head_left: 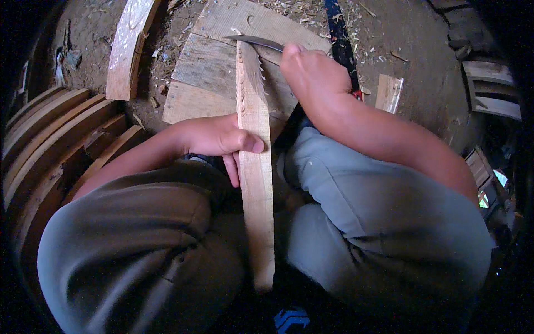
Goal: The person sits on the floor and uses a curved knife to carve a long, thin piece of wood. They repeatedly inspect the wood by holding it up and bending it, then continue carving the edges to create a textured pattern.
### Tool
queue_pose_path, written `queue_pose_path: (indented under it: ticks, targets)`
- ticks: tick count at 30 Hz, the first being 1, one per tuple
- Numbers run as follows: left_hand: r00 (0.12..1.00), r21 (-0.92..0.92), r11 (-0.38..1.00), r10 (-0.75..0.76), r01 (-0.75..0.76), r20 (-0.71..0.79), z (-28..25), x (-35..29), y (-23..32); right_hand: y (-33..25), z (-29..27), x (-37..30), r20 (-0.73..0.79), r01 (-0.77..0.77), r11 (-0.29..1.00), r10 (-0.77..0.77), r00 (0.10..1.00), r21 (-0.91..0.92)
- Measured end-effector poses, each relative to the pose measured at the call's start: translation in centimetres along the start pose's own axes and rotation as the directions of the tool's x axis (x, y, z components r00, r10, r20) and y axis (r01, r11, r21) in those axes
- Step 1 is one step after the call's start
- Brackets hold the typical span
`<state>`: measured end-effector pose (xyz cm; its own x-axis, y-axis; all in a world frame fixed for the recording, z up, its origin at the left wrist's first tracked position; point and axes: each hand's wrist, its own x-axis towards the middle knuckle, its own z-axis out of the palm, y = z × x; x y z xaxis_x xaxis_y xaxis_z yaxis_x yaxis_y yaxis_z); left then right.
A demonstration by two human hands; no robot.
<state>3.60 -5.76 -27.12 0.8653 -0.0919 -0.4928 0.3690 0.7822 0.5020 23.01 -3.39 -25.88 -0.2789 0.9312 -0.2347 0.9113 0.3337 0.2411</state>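
A long pale wooden plank [256, 167] stands on edge between my knees, its far end resting on a curved wooden block [206, 72]. My left hand [217, 139] grips the plank about halfway up, thumb across its face. My right hand [308, 69] is closed on the handle of a dark curved blade [253, 40], whose edge lies across the plank's far end. Notches run along the plank's right edge near the blade.
Curved wooden pieces [55, 128] are stacked at the left. Another curved plank [129, 47] lies on the dirt floor at top left. A small wood offcut [388, 92] and a dark strap-like object [340, 39] lie at the right. Wood chips litter the ground.
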Motion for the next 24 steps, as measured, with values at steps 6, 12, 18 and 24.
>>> queue_pose_path:
  ticks: [6, 12, 18, 24]
  targets:
    - [0.999, 0.072, 0.997, 0.023, -0.021, -0.026, -0.1, -0.5, -0.5, 0.2, -0.9, 0.4, 0.109, -0.023, 0.989, 0.007, 0.994, 0.147]
    - [0.989, 0.169, 0.981, 0.109, -0.091, -0.098, 0.1, -0.4, 0.1, 3.9, -1.8, 3.7, 0.347, 0.117, 0.922, -0.253, 0.903, 0.368]
    - [0.998, 0.104, 0.992, 0.067, -0.065, -0.011, -0.3, -0.5, -0.4, 3.7, -1.2, 2.9, 0.272, 0.106, 0.893, -0.243, 0.931, 0.437]
    - [0.998, 0.059, 0.997, 0.043, -0.039, -0.056, -0.3, -0.6, -0.4, 2.8, -2.4, 1.5, 0.176, 0.164, 0.946, -0.219, 0.96, 0.281]
